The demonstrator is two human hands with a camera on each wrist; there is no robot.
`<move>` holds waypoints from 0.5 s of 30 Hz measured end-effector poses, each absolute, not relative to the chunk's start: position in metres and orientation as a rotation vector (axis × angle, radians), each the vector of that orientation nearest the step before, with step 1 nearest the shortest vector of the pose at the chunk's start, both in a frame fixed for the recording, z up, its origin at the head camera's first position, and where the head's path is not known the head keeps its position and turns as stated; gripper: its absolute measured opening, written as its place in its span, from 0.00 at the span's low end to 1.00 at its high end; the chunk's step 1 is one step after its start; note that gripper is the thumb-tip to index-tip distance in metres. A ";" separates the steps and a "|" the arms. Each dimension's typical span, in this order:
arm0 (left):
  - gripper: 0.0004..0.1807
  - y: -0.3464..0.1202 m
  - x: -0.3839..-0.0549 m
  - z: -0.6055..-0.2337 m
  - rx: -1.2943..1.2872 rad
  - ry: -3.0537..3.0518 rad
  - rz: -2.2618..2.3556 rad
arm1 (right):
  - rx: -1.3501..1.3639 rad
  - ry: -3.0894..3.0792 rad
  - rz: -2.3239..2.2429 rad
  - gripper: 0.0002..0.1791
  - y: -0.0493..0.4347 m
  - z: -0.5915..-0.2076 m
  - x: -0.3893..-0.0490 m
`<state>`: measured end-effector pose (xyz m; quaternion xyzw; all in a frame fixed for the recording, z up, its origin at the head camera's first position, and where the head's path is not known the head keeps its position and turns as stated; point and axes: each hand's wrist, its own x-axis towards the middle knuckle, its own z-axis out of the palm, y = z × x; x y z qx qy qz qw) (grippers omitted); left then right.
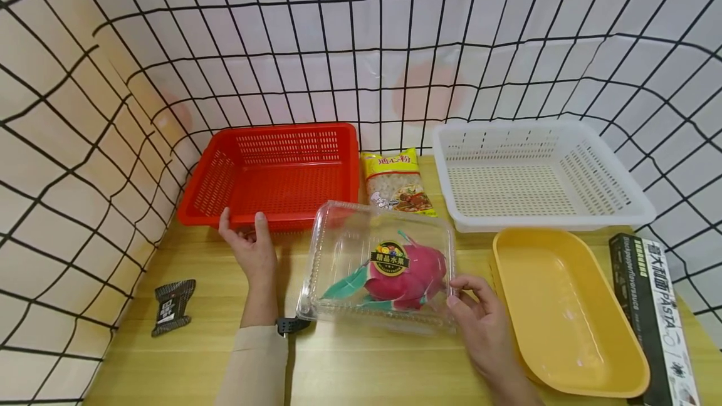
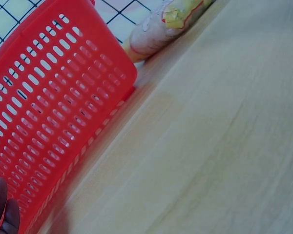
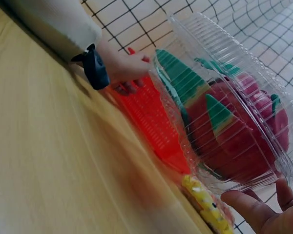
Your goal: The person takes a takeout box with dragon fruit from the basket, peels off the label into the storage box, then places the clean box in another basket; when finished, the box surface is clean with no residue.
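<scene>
My right hand (image 1: pixel 482 324) pinches the right edge of a clear plastic clamshell box (image 1: pixel 344 255), thumb and fingers at its corner. Inside the box lies a pink dragon fruit (image 1: pixel 414 277) with green leaves, under a black-and-gold label; the right wrist view shows the box raised above the table. At the front wall of a red basket (image 1: pixel 271 224) is my left hand (image 1: pixel 254 259), its thumb and fingers spread against the near side. Only a few of its fingertips show in the left wrist view, in front of the slotted wall of the basket.
A yellow pasta bag (image 1: pixel 397 180) stands between the red basket and a white basket (image 1: pixel 553 224). To the right are a yellow tray (image 1: pixel 564 306) and a black-and-white pasta box (image 1: pixel 654 312). A small black packet (image 1: pixel 173 307) lies at left. Black wire mesh (image 1: pixel 380 55) surrounds the table.
</scene>
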<state>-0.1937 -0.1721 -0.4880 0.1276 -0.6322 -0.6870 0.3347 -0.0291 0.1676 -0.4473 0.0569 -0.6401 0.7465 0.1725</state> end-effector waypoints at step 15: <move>0.35 -0.172 -0.193 -0.489 0.371 -1.705 -1.771 | -0.062 -2.071 1.996 0.12 0.189 -0.454 -0.009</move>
